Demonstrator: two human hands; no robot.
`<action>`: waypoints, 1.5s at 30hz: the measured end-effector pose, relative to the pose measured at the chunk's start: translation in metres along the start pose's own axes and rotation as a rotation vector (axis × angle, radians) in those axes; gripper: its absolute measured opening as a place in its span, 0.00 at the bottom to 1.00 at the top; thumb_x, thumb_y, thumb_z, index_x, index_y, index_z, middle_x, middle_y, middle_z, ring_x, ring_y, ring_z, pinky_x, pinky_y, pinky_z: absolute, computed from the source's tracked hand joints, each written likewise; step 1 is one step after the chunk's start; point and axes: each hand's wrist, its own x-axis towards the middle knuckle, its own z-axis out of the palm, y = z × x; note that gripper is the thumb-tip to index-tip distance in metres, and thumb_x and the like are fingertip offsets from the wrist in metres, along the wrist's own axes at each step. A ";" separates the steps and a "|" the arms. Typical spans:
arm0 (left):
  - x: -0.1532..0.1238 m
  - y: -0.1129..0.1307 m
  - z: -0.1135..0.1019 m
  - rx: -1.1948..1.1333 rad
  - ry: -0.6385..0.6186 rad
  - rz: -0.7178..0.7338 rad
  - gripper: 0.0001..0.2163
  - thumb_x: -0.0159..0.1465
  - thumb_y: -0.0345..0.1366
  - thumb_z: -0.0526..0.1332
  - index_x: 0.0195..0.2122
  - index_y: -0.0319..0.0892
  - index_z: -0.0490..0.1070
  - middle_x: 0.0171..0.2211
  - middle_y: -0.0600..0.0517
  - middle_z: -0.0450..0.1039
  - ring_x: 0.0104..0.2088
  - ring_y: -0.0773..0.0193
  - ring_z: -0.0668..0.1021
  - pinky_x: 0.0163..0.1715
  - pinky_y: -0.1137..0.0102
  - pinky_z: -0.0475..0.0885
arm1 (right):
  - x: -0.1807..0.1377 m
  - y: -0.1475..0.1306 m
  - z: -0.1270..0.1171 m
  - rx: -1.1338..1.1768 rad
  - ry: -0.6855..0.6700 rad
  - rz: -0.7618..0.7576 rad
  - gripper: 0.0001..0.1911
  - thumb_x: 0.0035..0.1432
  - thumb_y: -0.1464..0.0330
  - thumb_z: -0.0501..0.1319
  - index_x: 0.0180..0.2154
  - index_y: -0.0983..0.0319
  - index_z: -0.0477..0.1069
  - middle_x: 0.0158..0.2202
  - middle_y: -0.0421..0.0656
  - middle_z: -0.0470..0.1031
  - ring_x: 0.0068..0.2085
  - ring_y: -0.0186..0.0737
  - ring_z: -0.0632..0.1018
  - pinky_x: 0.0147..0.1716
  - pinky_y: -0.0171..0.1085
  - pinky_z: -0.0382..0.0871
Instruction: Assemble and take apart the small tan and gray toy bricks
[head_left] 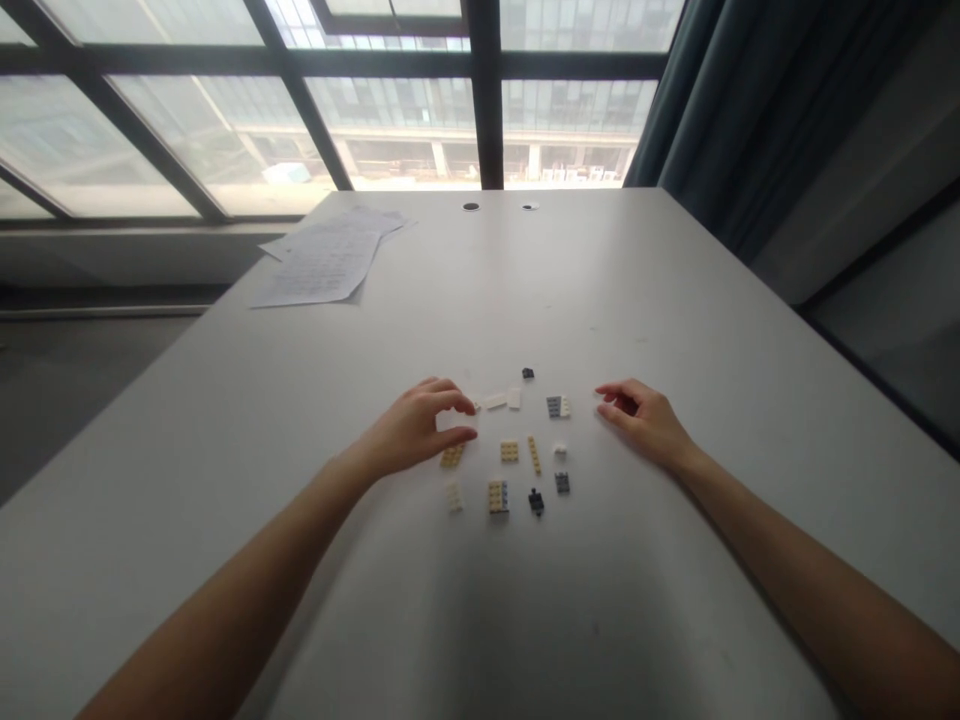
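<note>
My left hand (431,420) hovers at the left of a group of toy building bricks, thumb and fingers apart with nothing between them. Below its thumb lies a tan plate (452,455), partly covered. Small white pieces (496,402) lie just beyond its fingertips. My right hand (637,412) is to the right of the bricks, fingers bent and thumb a little apart, holding nothing visible. Nearest to it is a grey and white brick (558,406). Between the hands are a tan square plate (509,451), a narrow tan strip (534,455) and a small white piece (560,451).
Closer to me are a tan and grey block (498,497), a black piece (535,501), a grey piece (562,482) and a white plate (454,497). A small black piece (528,373) lies farther out. Paper sheets (322,262) rest at the white table's (465,300) far left.
</note>
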 end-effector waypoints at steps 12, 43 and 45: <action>-0.107 0.011 0.011 0.076 0.056 -0.023 0.11 0.60 0.44 0.63 0.41 0.47 0.73 0.40 0.48 0.74 0.42 0.57 0.74 0.45 0.63 0.70 | -0.002 0.002 -0.003 0.008 -0.033 -0.011 0.15 0.54 0.62 0.62 0.42 0.61 0.75 0.33 0.43 0.74 0.31 0.38 0.72 0.32 0.38 0.67; -0.129 -0.014 0.035 0.224 0.246 -0.017 0.11 0.60 0.44 0.64 0.41 0.47 0.74 0.44 0.49 0.74 0.47 0.56 0.72 0.48 0.60 0.66 | -0.032 -0.023 0.006 -0.259 -0.175 -0.471 0.11 0.60 0.69 0.59 0.45 0.60 0.71 0.46 0.48 0.73 0.47 0.46 0.74 0.48 0.46 0.70; -0.129 -0.014 0.035 0.235 0.255 -0.019 0.11 0.60 0.44 0.64 0.41 0.47 0.74 0.44 0.49 0.74 0.47 0.55 0.72 0.49 0.60 0.66 | -0.031 -0.023 0.006 -0.271 -0.184 -0.487 0.11 0.61 0.69 0.58 0.45 0.60 0.71 0.47 0.48 0.73 0.47 0.46 0.74 0.49 0.47 0.70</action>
